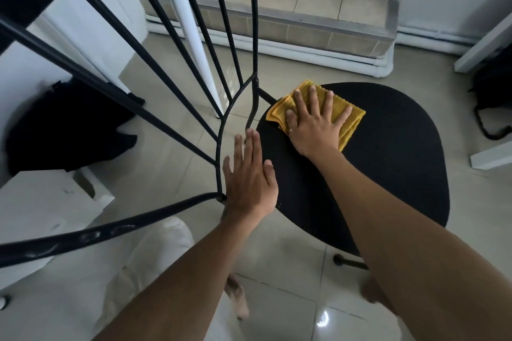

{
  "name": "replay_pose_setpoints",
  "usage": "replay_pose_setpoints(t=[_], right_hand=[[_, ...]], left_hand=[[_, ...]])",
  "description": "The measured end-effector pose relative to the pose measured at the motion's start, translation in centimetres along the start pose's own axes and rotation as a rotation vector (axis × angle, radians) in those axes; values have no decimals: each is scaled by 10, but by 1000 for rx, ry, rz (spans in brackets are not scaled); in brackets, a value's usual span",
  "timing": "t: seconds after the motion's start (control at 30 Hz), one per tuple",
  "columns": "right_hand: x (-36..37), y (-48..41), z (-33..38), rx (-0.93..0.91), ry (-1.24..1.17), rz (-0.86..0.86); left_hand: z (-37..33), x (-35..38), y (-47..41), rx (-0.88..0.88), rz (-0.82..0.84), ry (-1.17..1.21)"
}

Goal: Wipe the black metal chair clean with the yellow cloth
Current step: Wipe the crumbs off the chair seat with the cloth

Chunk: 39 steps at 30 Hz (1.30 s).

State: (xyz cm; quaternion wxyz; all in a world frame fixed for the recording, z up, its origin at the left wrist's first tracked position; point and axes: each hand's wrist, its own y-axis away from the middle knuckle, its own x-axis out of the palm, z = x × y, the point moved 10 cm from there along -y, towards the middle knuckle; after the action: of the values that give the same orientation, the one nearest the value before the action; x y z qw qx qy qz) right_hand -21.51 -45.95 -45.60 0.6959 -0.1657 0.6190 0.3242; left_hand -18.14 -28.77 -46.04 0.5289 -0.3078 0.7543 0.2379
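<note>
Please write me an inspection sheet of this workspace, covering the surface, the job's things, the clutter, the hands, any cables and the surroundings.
Surface: round black seat of the black metal chair, dark and matt; dirt not discernible.
Job's things: folded yellow cloth lies flat on the seat's far left part, near the thin black backrest bars.
Clutter: dark bag on the floor to the left; another dark bag at the right edge.
Hands: right hand spread flat on the cloth; left hand open at the seat's edge, holding nothing.
Cables: nothing seen.
Surroundings: glossy beige tiled floor, tiled step, white walls, white pole.
</note>
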Motion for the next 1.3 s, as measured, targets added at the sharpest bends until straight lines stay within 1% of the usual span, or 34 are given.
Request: replay_pose_setpoints(t=[0.1,0.17,0.4,0.57,0.67,0.8,0.83,0.9,1.07,1.13,1.23,1.3], right_hand=[[7,28,6,-191,59,8],[13,51,7,-241,85,17],[23,121,1,-280,130,32],[29,173,-24,-296,135,41],[28,194,-49,-288,150,56],[21,207,-85,-271,194,62],[20,208,-91,-268,197,71],[20,207,-93,-261,203,89],[21,201,-84,-274,232,91],[20,202,-86,-273,229,75],[19,203,-86,-272,235,61],[21,203,-86,-271,234,61]], left_hand=[[1,0,-1,-10,-8,55],[0,-1,0,-12,-22,70],[0,-5,2,-22,-4,172],[3,3,1,-37,109,223],[1,8,2,27,179,170],[-7,6,16,207,217,3],[-9,6,22,240,245,-63],[-10,2,31,288,274,-278],[-8,-23,32,262,288,-881],[-3,-24,33,285,317,-1085],[3,-23,39,328,345,-1294],[2,-19,42,383,356,-1379]])
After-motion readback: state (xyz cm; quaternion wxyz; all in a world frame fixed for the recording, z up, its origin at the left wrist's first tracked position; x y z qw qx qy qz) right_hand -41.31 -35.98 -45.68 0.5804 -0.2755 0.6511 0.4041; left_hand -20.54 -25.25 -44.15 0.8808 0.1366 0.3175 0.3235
